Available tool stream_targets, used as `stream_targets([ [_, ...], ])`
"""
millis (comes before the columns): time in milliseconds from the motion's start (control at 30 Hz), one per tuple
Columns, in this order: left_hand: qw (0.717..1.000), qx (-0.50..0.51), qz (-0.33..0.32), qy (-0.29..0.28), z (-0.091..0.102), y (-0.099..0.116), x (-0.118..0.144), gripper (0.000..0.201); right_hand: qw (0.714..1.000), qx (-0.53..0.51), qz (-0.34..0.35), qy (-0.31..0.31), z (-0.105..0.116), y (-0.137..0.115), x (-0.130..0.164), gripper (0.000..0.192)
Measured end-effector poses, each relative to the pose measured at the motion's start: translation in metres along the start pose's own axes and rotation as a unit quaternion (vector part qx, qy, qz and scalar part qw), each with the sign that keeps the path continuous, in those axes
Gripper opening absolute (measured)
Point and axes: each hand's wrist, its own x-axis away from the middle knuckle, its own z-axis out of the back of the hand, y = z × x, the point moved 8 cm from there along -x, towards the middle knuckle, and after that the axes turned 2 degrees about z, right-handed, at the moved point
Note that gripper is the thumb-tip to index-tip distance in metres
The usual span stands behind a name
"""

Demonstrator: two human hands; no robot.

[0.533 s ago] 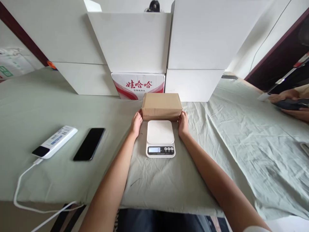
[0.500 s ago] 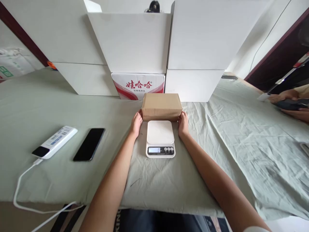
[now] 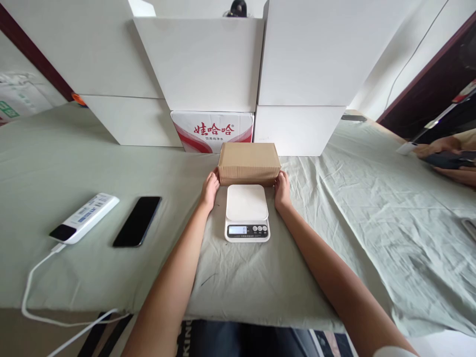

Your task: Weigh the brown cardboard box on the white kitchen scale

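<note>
A brown cardboard box (image 3: 249, 163) lies on the cloth-covered table, just behind a white kitchen scale (image 3: 247, 213). The scale's bare platform faces up and its lit display reads 0. At the box's left end my left hand (image 3: 210, 188) is closed against its lower corner. My right hand (image 3: 282, 189) grips the opposite end in the same way. Both forearms reach forward on either side of the scale. The fingertips are partly hidden by the box and the hands.
White cartons (image 3: 201, 64) stand stacked behind the box, with a red-and-white printed carton (image 3: 213, 131) among them. To the left lie a black phone (image 3: 137, 221) and a white power bank (image 3: 85, 218) with a cable. Another person's hands (image 3: 451, 153) show at the far right.
</note>
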Motion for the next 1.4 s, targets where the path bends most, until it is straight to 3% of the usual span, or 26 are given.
stream_targets([
  [1400, 1.0, 0.0, 0.003, 0.024, 0.01, -0.003, -0.002, 0.063, 1.0, 0.002, 0.014, 0.011, 0.0, -0.01, 0.002, 0.054],
])
